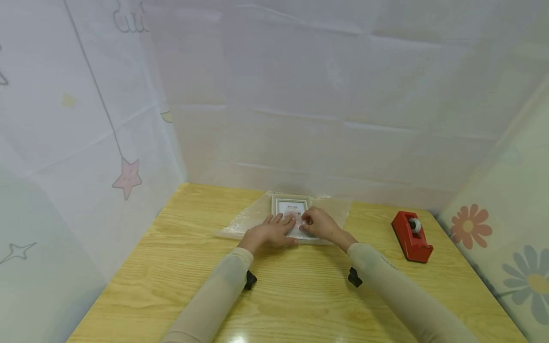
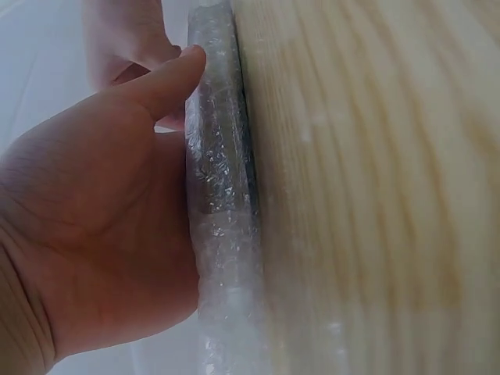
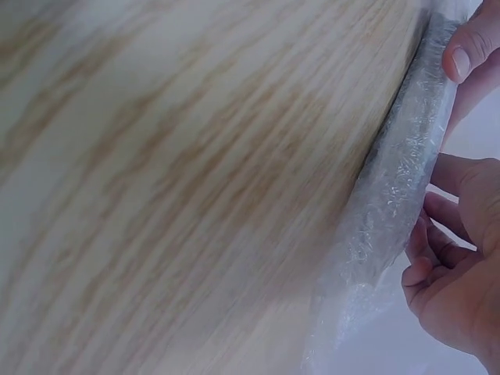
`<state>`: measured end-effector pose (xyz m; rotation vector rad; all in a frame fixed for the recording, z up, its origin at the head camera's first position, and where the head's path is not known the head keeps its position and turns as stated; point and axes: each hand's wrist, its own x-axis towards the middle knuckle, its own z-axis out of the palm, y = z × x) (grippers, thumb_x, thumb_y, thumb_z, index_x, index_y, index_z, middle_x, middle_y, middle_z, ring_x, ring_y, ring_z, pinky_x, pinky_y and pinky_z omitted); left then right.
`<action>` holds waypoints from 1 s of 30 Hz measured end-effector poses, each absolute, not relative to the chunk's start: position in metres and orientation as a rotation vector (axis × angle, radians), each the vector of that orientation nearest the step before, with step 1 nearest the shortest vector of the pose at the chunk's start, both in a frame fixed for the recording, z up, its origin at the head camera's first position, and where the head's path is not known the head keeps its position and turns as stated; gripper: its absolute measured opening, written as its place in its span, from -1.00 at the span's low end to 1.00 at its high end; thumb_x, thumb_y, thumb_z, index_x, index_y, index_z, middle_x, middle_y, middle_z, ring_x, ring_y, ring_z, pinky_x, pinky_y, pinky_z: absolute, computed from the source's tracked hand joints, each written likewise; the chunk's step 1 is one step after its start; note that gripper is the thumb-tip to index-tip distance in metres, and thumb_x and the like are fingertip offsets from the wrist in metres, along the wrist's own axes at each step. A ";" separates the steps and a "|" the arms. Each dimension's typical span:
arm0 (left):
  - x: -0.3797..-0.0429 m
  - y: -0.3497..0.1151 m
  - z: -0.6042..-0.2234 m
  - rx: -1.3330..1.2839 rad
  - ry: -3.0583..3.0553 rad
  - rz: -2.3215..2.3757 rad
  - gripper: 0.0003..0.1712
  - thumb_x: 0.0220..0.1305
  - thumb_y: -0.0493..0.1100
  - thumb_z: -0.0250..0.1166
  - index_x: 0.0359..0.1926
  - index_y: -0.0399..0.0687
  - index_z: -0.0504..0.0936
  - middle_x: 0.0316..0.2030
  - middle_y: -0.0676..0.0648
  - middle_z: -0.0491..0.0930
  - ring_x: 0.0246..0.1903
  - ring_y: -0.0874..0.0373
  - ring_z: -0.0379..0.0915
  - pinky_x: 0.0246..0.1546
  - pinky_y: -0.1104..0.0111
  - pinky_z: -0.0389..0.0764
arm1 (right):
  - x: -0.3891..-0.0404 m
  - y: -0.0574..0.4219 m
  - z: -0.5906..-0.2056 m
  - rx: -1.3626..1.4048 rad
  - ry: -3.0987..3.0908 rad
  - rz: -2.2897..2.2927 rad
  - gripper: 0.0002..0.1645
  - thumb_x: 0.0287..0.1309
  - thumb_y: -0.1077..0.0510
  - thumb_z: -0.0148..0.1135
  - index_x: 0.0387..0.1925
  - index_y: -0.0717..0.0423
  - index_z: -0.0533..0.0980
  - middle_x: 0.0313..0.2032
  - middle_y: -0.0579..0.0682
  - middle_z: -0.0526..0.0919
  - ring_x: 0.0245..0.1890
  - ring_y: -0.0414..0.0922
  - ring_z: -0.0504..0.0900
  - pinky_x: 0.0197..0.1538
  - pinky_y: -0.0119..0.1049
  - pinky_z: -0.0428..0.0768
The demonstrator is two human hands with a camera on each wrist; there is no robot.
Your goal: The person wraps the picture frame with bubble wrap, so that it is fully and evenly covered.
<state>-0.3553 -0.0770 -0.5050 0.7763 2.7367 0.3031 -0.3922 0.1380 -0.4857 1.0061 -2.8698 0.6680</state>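
**Picture frame (image 1: 292,206) on clear bubble wrap (image 1: 246,220), under my two hands**

At far left, a pale sheet hangs as a wall, printed with a pink star (image 1: 127,178) on a drawn string. In front of me is a wooden table (image 1: 296,305) with yellowish grain. The crinkly wrap spreads across its far part, showing on both sides of the frame.

My left hand (image 1: 274,232) comes in from a beige sleeve. Its fingers are relaxed and spread, lying over the lower left part of the frame, with the thumb along the near edge. The frame lies face up near the table's far edge, pale-bordered, with a white sheet inside bearing small print (too small for me to read). The close views show the wrap covering its near edge.

My right hand (image 1: 320,224) is at the frame's lower right, its fingers bent towards the thumb beside the wrapped edge; I cannot tell whether they pinch the wrap.

Further right, well apart from my hands, sits a red tape dispenser (image 1: 412,238) with a pale roll of tape (image 1: 414,226). At far right, another sheet shows a red flower (image 1: 470,226) and a larger grey-blue flower (image 1: 532,281).
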 end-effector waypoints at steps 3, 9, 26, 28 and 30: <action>-0.359 -0.079 -0.510 0.774 2.729 0.300 0.03 0.44 0.51 -0.15 0.65 0.08 -0.22 0.60 0.00 -0.38 0.55 -0.13 -0.51 0.44 0.02 -0.50 | -0.392 0.136 -0.484 0.993 -2.890 0.647 -0.65 0.17 0.14 0.52 -0.10 0.29 0.68 -0.26 0.06 0.59 -0.31 -0.07 0.56 -0.23 -0.21 0.57; -0.362 -0.082 -0.516 0.788 2.737 0.316 0.06 0.39 0.58 -0.20 0.65 0.14 -0.23 0.60 0.04 -0.40 0.54 -0.12 -0.55 0.42 -0.01 -0.53 | -0.392 0.134 -0.480 0.988 -2.905 0.614 -0.52 0.18 0.08 0.53 0.04 0.28 0.63 -0.13 0.13 0.57 -0.23 -0.02 0.54 -0.17 -0.13 0.56; -0.354 -0.076 -0.513 0.785 2.758 0.347 0.04 0.41 0.51 -0.06 0.65 0.19 -0.22 0.61 0.01 -0.32 0.55 -0.14 -0.46 0.44 -0.08 -0.46 | -0.413 0.124 -0.454 0.962 -2.877 0.766 -0.50 0.47 0.03 0.21 0.24 0.31 0.52 0.18 0.23 0.52 0.15 0.19 0.51 0.14 0.11 0.51; -0.350 -0.076 -0.508 0.782 2.765 0.326 0.05 0.41 0.47 0.02 0.66 0.18 -0.20 0.61 0.01 -0.30 0.55 -0.14 -0.44 0.44 -0.07 -0.43 | -0.418 0.121 -0.453 0.926 -2.860 0.819 -0.45 0.49 0.02 0.19 0.31 0.29 0.46 0.26 0.25 0.46 0.24 0.21 0.45 0.21 0.14 0.45; -0.348 -0.077 -0.506 0.782 2.771 0.307 0.06 0.40 0.44 0.10 0.66 0.17 -0.18 0.61 0.01 -0.30 0.55 -0.14 -0.44 0.44 -0.06 -0.43 | -0.423 0.118 -0.453 0.887 -2.841 0.865 -0.39 0.50 -0.01 0.17 0.38 0.28 0.38 0.33 0.25 0.38 0.31 0.20 0.38 0.27 0.14 0.40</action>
